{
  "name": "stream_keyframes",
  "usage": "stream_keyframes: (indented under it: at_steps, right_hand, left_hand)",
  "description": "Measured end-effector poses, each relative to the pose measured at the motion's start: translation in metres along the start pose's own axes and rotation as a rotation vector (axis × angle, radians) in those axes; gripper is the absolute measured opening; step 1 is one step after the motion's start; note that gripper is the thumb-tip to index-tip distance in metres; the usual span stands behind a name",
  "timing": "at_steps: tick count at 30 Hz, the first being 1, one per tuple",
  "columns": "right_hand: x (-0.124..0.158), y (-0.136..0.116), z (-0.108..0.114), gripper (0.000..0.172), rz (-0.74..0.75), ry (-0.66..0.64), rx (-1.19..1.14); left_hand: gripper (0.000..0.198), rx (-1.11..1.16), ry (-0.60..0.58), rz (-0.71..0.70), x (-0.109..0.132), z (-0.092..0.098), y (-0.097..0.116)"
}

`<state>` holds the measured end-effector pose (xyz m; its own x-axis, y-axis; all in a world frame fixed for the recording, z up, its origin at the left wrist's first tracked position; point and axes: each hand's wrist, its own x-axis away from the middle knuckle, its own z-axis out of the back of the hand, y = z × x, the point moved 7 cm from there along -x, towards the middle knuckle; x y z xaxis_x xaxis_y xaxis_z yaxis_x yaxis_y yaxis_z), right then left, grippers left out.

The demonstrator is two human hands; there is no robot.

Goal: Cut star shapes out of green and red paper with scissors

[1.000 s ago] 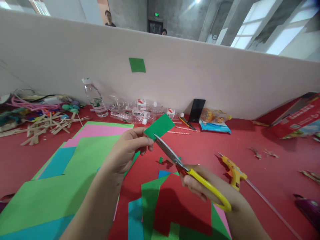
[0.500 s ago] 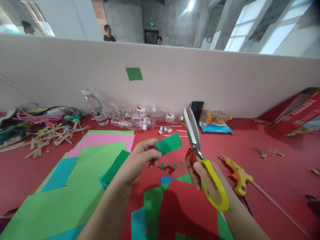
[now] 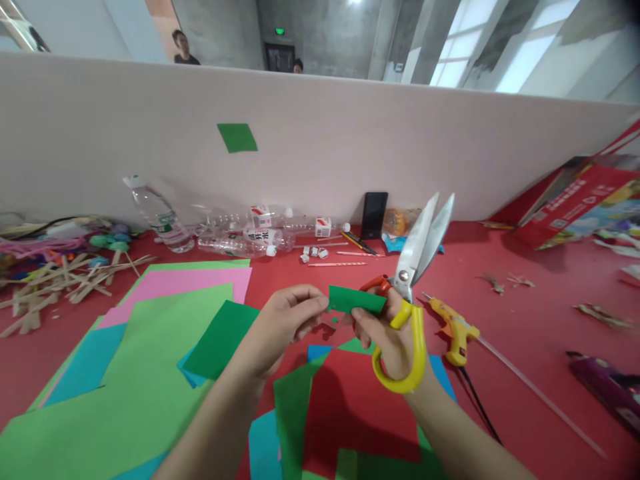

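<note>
A small green paper strip (image 3: 356,301) spans the gap between my two hands above the red table. My left hand (image 3: 287,320) pinches its left end. With the thumb and fingers, my right hand (image 3: 387,330) grips the strip's right end. Hooked in that same hand are scissors (image 3: 411,267) with yellow and red handles, their blades apart and pointing up and away from the paper. Tiny green scraps lie below the strip. Under my wrists are a red sheet (image 3: 363,407) and green and blue sheets around it.
Large light green sheets (image 3: 150,380) and a dark green piece (image 3: 223,340) lie left. Plastic bottles (image 3: 240,243) and a phone (image 3: 375,215) stand or lie along the white partition (image 3: 320,147). A yellow glue gun (image 3: 456,330) sits right; wooden sticks (image 3: 75,280) pile far left.
My right hand has come over to the green strip and taken its right end. The scissors have tilted, blades now pointing up to the right. The view has shifted right.
</note>
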<state>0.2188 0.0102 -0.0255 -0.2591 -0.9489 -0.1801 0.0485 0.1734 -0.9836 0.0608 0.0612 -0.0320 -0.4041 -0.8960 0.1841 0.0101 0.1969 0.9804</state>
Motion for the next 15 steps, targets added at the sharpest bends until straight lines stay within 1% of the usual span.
stream_keyframes:
  at_steps: [2, 4, 8, 12, 15]
  right_hand:
    - [0.0, -0.004, 0.001, 0.019, 0.041, 0.028, 0.013]
    - [0.0, -0.004, -0.002, 0.018, 0.034, 0.021, -0.009]
    - [0.0, 0.003, -0.011, 0.018, -0.044, -0.061, -0.056]
    - [-0.002, 0.015, -0.016, 0.018, -0.108, -0.159, -0.138]
    - [-0.005, 0.027, -0.016, 0.024, -0.141, -0.2, -0.12]
  left_hand:
    - [0.027, -0.013, 0.016, 0.002, -0.001, 0.0, -0.001]
    - [0.029, -0.011, 0.008, 0.009, -0.002, -0.002, -0.002]
    - [0.028, 0.031, 0.001, -0.012, -0.003, -0.005, -0.003]
    - [0.024, 0.118, 0.006, -0.047, -0.003, -0.009, -0.001]
    - [0.023, 0.148, 0.058, -0.067, -0.002, -0.007, 0.004]
